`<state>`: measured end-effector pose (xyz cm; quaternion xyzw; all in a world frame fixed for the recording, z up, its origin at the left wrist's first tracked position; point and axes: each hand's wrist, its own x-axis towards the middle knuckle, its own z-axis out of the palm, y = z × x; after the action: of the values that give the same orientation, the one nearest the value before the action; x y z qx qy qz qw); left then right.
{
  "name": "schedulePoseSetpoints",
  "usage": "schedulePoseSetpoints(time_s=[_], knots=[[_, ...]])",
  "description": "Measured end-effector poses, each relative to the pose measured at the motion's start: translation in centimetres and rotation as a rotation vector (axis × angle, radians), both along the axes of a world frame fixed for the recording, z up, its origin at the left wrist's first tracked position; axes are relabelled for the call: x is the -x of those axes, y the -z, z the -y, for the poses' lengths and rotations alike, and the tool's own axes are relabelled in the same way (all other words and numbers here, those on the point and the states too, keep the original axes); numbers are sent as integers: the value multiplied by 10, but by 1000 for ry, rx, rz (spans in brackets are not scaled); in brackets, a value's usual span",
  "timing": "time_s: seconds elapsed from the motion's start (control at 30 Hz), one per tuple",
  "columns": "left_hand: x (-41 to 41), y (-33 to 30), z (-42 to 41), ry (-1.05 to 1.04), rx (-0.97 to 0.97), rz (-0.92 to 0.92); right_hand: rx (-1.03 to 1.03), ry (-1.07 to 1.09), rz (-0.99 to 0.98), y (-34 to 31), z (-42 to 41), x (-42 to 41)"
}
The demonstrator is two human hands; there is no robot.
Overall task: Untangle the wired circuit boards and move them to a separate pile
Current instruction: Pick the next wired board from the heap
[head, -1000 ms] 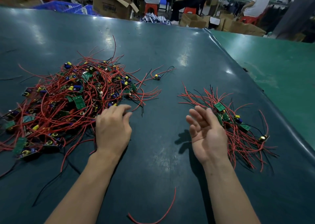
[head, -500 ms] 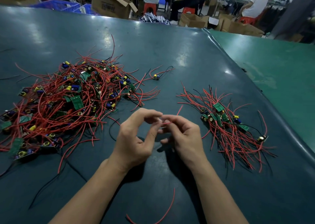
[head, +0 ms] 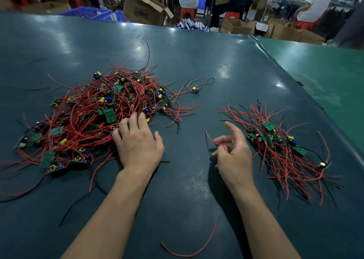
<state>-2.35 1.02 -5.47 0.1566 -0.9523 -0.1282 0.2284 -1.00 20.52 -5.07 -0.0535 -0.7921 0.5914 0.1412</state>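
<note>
A dark teal work table (head: 197,65) fills the view, with cardboard boxes (head: 143,6) and seated people behind it. On its left lies a large tangled pile (head: 94,121) of small green circuit boards with red and black wires. The left hand (head: 137,142) rests palm down on that pile's near right edge, its fingers straight and reaching into the wires. A smaller sorted pile (head: 279,146) lies on the right. Just beside it, the right hand (head: 232,152) pinches a red wire (head: 211,139) between thumb and curled fingers, forefinger pointing out. One lone board (head: 194,90) sits beyond the big pile, and a loose red wire (head: 197,247) lies near the forearms.
</note>
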Motion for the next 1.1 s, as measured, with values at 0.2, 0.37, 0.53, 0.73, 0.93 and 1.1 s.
schedulePoseSetpoints(time_s=[0.2,0.37,0.53,0.73,0.93,1.1], knots=[[-2,-5,2,-55,-14,13,-17,-85,-18,-4,0,-6],[-11,-7,-2,13,-42,-133,35,-71,-24,-7,-1,-9],[-16,-14,-10,490,-120,-552,61,-81,-45,-11,0,-11],[-27,-13,-33,904,-125,-636,480,-416,121,-18,10,-16],[-24,-14,-39,931,67,-671,525,-331,95,-18,5,-14],[-33,-17,-47,658,146,-807,576,-299,58,-24,7,-13]])
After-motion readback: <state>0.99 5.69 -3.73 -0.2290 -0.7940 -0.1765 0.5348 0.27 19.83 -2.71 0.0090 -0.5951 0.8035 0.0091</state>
